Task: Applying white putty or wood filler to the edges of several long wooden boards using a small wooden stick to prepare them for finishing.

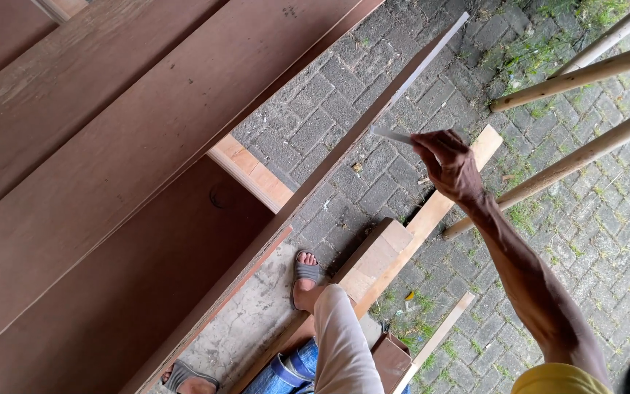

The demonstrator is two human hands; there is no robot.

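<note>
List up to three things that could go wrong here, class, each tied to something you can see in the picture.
1. The right hand pinches only the end of a thin strip that runs out long and unsupported; it might flex, snap or slip.
2. Feet in open sandals stand among loose wood offcuts: a likely trip or toe injury.
3. Poles lean close by the raised arm and could be knocked.

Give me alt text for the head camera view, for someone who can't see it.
A right hand pinches a thin grey strip at arm's length, beside the edge of large brown boards. Below are grey paving bricks, wood planks, poles and sandalled feet.
</note>
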